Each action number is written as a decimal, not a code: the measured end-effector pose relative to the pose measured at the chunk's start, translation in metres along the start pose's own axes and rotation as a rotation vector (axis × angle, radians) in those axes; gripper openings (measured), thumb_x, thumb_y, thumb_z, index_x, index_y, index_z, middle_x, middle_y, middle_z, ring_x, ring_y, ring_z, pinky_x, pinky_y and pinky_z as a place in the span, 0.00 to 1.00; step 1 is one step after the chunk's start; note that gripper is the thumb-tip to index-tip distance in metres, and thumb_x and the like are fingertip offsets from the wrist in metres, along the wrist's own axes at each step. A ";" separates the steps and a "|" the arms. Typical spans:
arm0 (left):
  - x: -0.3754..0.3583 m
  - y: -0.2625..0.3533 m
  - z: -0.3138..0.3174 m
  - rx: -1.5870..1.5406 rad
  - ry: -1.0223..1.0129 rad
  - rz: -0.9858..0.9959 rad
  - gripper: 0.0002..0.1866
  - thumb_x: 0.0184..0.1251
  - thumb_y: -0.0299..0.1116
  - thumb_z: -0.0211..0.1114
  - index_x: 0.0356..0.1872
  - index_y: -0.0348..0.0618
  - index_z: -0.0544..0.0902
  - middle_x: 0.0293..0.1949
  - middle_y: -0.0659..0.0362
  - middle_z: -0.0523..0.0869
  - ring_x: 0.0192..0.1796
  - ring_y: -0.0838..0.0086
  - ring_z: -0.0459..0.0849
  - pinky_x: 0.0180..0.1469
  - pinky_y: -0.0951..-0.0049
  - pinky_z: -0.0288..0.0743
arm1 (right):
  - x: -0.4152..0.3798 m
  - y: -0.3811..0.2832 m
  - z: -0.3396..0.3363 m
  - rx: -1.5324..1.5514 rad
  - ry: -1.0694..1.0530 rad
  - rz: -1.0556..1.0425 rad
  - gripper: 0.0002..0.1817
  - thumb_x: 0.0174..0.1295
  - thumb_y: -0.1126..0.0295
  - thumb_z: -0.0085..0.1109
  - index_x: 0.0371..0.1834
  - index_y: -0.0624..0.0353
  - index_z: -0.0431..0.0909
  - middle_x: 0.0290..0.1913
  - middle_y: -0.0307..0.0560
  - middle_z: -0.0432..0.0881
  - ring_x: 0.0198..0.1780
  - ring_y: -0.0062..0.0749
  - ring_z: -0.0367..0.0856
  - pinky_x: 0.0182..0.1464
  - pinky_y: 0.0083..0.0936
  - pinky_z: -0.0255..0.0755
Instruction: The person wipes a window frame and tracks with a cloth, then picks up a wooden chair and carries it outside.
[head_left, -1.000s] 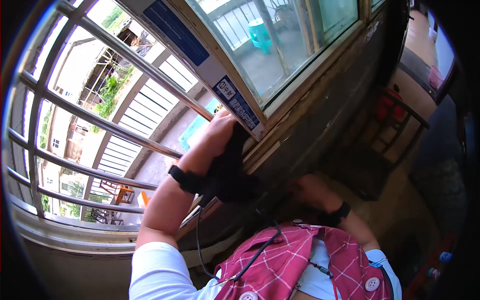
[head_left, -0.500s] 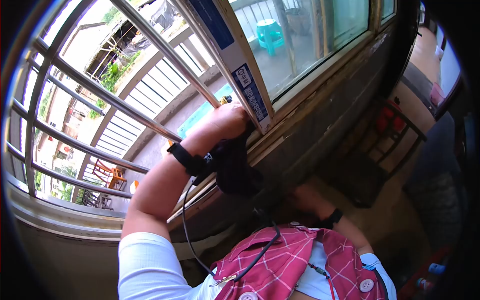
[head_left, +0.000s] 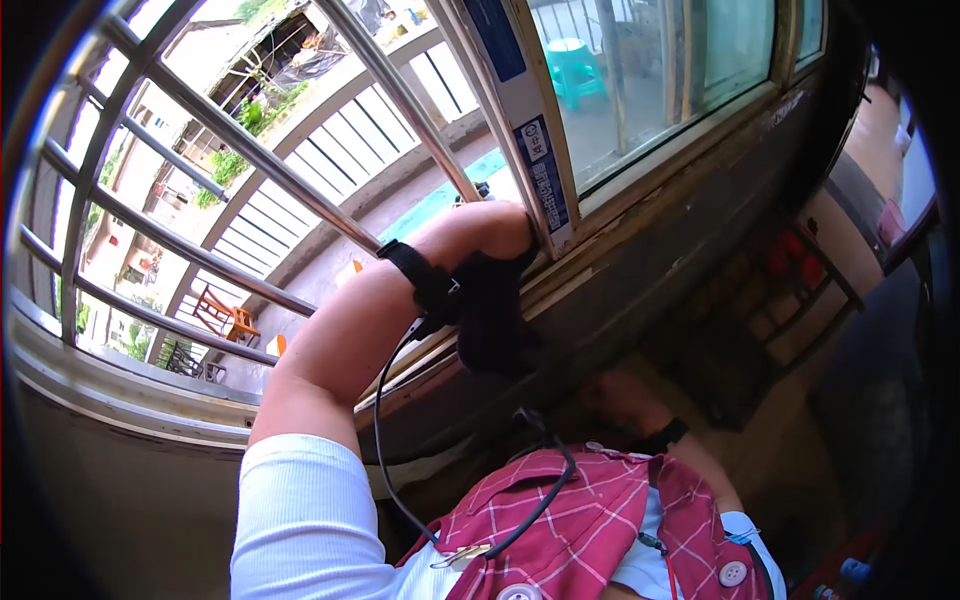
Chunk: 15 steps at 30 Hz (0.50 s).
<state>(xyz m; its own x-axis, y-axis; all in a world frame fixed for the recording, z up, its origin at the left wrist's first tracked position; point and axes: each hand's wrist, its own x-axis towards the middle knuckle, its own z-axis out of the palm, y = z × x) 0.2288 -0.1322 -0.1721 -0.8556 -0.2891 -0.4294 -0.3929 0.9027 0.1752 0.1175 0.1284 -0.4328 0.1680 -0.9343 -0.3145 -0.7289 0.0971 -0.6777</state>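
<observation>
My left hand [head_left: 505, 228] is bent over at the edge of the upright window frame [head_left: 545, 165], beside the metal bars. A dark cloth [head_left: 495, 320] hangs from beneath it, bunched in the hand; the fingertips are hidden. A black strap with a small device [head_left: 430, 280] and a cable is on that wrist. My right hand [head_left: 622, 398] is low in the shadow in front of the checked red garment [head_left: 530, 510], below and right of the cloth. Its fingers are too dark to make out, and a black band is round its wrist.
Metal window bars [head_left: 270, 175] cross the left side. Beyond them are a balcony railing, a wooden chair [head_left: 225, 315] and a light blue surface. Behind the glass stands a turquoise stool [head_left: 575, 75]. A dark chair with something red [head_left: 795, 255] is at the right.
The window frame, bars and stool have shifted rightward in view. My left hand has moved a little right and bends more sharply at the frame edge, with the cloth still beneath it.
</observation>
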 end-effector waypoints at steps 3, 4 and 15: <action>0.005 -0.010 0.008 -0.066 -0.024 -0.008 0.15 0.67 0.27 0.53 0.50 0.34 0.81 0.47 0.42 0.85 0.52 0.57 0.84 0.53 0.63 0.78 | 0.010 0.017 0.023 -0.084 0.029 0.003 0.15 0.63 0.59 0.54 0.40 0.56 0.85 0.42 0.59 0.85 0.44 0.57 0.84 0.48 0.46 0.78; 0.002 -0.008 0.004 -0.025 -0.058 0.012 0.14 0.66 0.27 0.55 0.49 0.34 0.82 0.47 0.42 0.85 0.51 0.56 0.84 0.53 0.63 0.78 | 0.009 0.018 0.021 -0.082 0.046 0.006 0.15 0.63 0.59 0.54 0.40 0.56 0.85 0.42 0.59 0.85 0.44 0.57 0.84 0.48 0.46 0.78; -0.009 -0.005 0.009 -0.207 -0.011 -0.101 0.22 0.63 0.25 0.52 0.59 0.42 0.80 0.58 0.45 0.82 0.63 0.57 0.77 0.65 0.64 0.70 | -0.024 0.025 0.014 -0.044 0.094 0.156 0.13 0.57 0.59 0.60 0.37 0.56 0.85 0.39 0.58 0.85 0.42 0.55 0.84 0.44 0.43 0.78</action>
<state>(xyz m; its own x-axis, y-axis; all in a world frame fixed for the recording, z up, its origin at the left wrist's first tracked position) 0.2414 -0.1313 -0.1768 -0.8052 -0.3704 -0.4631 -0.5383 0.7842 0.3088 0.1046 0.1586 -0.4516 -0.0107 -0.9374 -0.3482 -0.7695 0.2301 -0.5957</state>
